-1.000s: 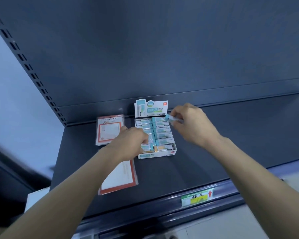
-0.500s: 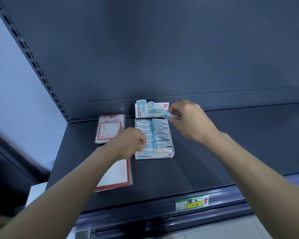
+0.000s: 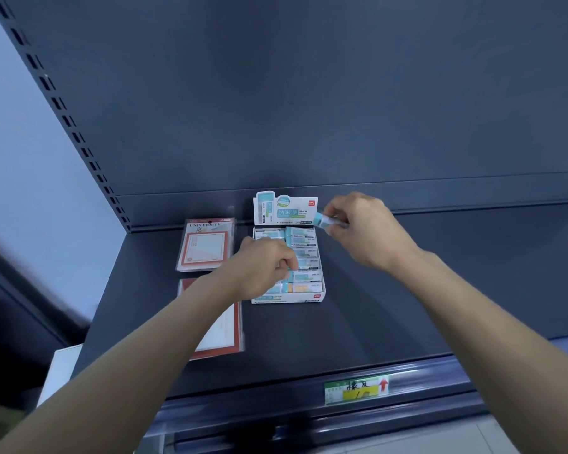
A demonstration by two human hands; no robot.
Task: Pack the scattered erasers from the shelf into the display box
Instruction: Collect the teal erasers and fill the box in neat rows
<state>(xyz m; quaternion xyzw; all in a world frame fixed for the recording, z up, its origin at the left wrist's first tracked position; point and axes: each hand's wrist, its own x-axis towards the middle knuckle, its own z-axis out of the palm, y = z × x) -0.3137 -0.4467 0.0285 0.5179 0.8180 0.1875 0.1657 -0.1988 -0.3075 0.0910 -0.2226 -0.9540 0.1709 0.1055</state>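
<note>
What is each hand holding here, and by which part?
The right hand pinches a small teal-and-white eraser by its right end. The left hand curls into the white cardboard display box; any hold there cannot be told.

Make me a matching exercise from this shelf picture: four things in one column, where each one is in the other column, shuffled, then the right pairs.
1. loose eraser
2. display box
3. price label
4. UNIVERSITY packet

A. on the front edge of the shelf
B. pinched in the right hand
C. lying flat, left of the display box
D. the left hand has its curled fingers in it

Pairs: 1-B, 2-D, 3-A, 4-C
</note>
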